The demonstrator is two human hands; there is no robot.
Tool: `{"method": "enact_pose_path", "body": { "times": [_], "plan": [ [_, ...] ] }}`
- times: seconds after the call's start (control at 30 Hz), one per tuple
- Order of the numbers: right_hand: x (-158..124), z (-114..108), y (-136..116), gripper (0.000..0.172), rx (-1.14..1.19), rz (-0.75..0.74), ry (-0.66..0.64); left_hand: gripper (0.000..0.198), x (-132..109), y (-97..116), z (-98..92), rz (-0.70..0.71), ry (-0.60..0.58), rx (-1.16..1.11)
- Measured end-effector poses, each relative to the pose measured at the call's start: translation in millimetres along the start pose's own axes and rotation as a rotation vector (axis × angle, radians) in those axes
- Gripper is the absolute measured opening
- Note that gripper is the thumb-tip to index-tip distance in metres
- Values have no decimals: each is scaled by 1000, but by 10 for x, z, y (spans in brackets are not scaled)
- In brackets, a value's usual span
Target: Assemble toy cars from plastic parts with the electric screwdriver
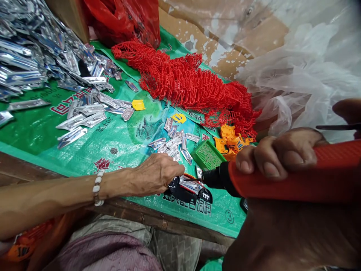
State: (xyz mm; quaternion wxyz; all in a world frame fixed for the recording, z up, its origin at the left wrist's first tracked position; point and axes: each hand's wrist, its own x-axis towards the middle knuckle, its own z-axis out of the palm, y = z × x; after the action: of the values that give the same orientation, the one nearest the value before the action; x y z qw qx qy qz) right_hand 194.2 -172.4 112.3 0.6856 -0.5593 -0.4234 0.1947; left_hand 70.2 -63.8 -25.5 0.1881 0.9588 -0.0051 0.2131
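Note:
My left hand (158, 173), wearing a white beaded bracelet (97, 186), is closed on the end of a black plastic toy part (184, 194). A shiny silver strip (191, 184) with an orange edge beside it lies in that part. My right hand (284, 150) is wrapped round a red electric screwdriver (282, 186), which points left. Its thin bit (193, 179) reaches over the silver strip; whether the tip touches a screw cannot be made out. Just beyond stands a small green box (213, 146) of tiny screws, with loose silver pieces (173, 143) beside it.
A large silver heap (28, 60) fills the back left of the green sheet (113, 156). Red plastic frames (191, 84) form a long pile across the back. Orange parts (232, 139) lie right of the box. Behind are a red bag (126, 19) and clear plastic (304, 71).

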Motion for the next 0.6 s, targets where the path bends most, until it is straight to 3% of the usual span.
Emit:
{"method": "enact_pose_path", "body": {
  "times": [0.1,0.2,0.47,0.6],
  "plan": [
    [7,-19,3,22,112,12,11,30,1,6,-21,-8,-24,8],
    [12,-47,19,34,112,50,-5,32,2,15,-55,-22,-57,-7],
    [9,-42,34,38,68,54,-6,34,-6,29,-81,-26,-86,-15],
    [21,-87,42,38,22,24,-114,29,5,24,-35,-28,-66,-15]
  ]
}}
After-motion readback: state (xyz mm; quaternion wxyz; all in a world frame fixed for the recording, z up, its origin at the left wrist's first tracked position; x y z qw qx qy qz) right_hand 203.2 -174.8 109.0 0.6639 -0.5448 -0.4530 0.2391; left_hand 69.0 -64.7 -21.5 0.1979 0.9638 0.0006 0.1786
